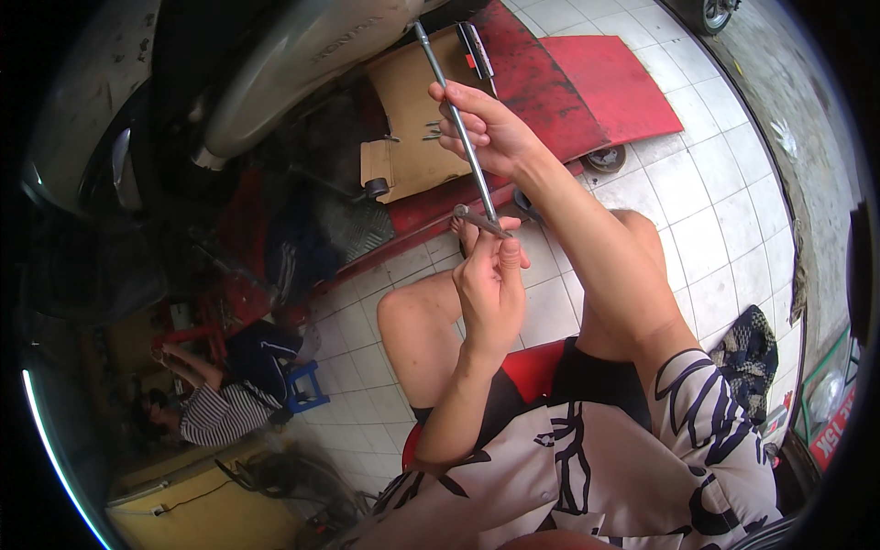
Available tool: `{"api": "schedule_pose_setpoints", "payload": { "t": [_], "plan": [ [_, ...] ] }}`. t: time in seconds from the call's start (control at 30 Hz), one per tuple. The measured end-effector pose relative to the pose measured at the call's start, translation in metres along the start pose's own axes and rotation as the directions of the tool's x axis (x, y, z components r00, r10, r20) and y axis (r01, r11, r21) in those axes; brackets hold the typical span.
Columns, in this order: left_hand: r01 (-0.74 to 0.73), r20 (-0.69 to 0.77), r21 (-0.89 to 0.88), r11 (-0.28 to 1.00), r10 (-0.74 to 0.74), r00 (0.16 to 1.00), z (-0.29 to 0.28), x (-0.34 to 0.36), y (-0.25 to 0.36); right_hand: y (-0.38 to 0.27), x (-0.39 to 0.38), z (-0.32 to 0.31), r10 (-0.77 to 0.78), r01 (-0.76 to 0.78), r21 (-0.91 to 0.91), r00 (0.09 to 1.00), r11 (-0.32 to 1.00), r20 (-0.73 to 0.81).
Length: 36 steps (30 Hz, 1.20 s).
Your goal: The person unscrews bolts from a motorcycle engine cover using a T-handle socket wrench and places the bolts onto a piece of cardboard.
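Observation:
A long T-handle socket wrench [480, 184] runs from my lap area up to the underside of a silver-grey motorbike panel [316, 69]. Its socket end reaches the panel's lower edge; whether it sits on a bolt is hidden. My right hand [481, 128] is closed around the middle of the shaft. Below it, my left hand [492, 289] has its fingers and thumb on the crossbar at the near end. Under the shaft lies a flat piece of cardboard [412, 101], with several small screws [432, 129] on it.
A red lift platform [541, 82] carries the cardboard and a black-and-red box [475, 50]. To the left, another person in a striped shirt [229, 410] works near a blue stool [307, 387]. White tiles [701, 234] cover the floor; a dark patterned cloth [747, 357] lies at right.

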<state>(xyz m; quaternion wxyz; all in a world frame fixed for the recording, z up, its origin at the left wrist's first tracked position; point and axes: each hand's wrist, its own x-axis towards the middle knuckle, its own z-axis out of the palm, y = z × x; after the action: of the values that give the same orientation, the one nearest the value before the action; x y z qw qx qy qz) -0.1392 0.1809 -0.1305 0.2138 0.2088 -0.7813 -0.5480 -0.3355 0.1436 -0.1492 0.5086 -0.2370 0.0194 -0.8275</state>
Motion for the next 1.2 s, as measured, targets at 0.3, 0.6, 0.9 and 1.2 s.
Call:
{"api": "schedule_pose_setpoints", "payload": {
  "t": [0.3, 0.6, 0.9, 1.2],
  "plan": [
    [0.061, 0.064, 0.002, 0.998, -0.061, 0.996, -0.011, 0.008, 0.0, 0.005, -0.001, -0.001, 0.226, -0.209, -0.199, 0.972, 0.957, 0.068],
    [-0.02, 0.08, -0.253, 0.967, 0.042, 0.996, -0.015, -0.004, 0.039, 0.001, 0.0, 0.0, 0.132, -0.115, -0.164, 0.986, 0.98, 0.098],
    [-0.003, -0.125, -0.114, 0.993, -0.011, 0.992, 0.002, -0.03, -0.004, 0.004, -0.001, 0.002, 0.082, -0.071, -0.156, 0.994, 0.985, 0.07],
    [-0.106, 0.117, -0.028, 0.994, 0.108, 0.987, 0.01, -0.022, 0.032, 0.007, -0.001, -0.002, 0.07, -0.068, -0.174, 0.997, 0.982, 0.005]
  ]
}}
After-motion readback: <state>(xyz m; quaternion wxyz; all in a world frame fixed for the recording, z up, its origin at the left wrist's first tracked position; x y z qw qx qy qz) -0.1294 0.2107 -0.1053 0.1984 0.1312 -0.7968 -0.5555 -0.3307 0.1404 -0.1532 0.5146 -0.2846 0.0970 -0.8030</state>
